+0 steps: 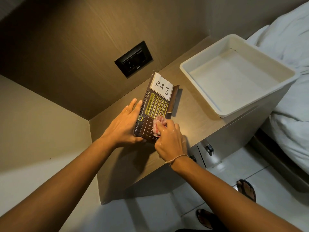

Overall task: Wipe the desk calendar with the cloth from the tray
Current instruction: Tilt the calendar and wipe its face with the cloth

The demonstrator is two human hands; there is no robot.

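Brown desk calendar [151, 113] mid-wipe: our left hand [127, 124] clamps its edge, right hand [168, 136] pinches the cloth [158, 125]; far squares probably next.

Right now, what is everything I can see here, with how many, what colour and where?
brown wooden desk calendar: one, brown with yellow frames, on the cabinet top
white "To Do List" note: one, at the calendar's far end
red-and-white checked cloth: one, pressed on the calendar
white plastic tray: one, right of the calendar
grey bedside cabinet: one, beside the bed
black wall socket: one, on the wall
white bedding: far right
black sandals: two, on the floor
left hand: steadies the calendar
right hand: its grip closed on the cloth
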